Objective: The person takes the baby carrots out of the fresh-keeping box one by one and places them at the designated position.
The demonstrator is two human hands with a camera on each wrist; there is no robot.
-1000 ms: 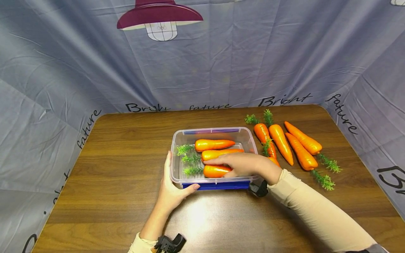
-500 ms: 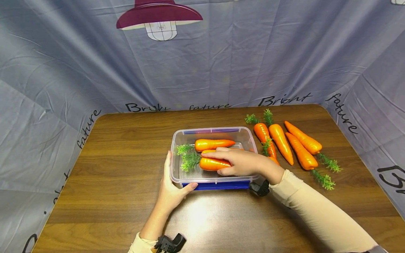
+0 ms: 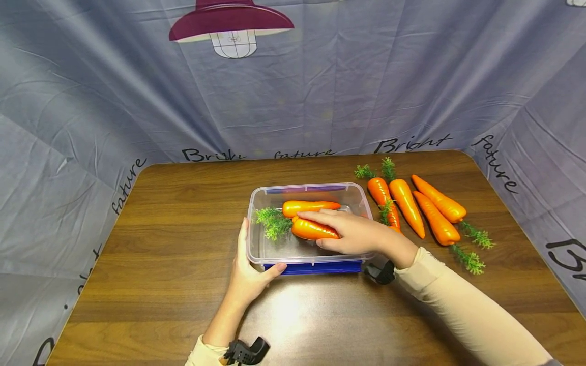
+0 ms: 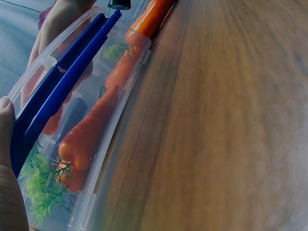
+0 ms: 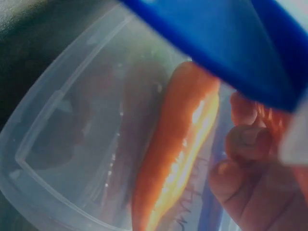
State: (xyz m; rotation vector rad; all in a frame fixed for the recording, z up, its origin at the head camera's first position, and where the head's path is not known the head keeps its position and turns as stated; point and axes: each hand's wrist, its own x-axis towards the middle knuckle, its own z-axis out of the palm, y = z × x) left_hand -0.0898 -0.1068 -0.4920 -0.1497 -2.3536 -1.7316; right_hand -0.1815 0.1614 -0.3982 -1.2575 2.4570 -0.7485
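Now, the right hand (image 3: pixel 352 234) grips a glossy carrot (image 3: pixel 310 230) inside the clear box (image 3: pixel 311 261).
The left hand (image 3: pixel 249 280) spreads along the box's near-left corner. The carrot looks light, stiff and slick, best held round its thick end; the blurred right wrist view leaves the finger hold uncertain.
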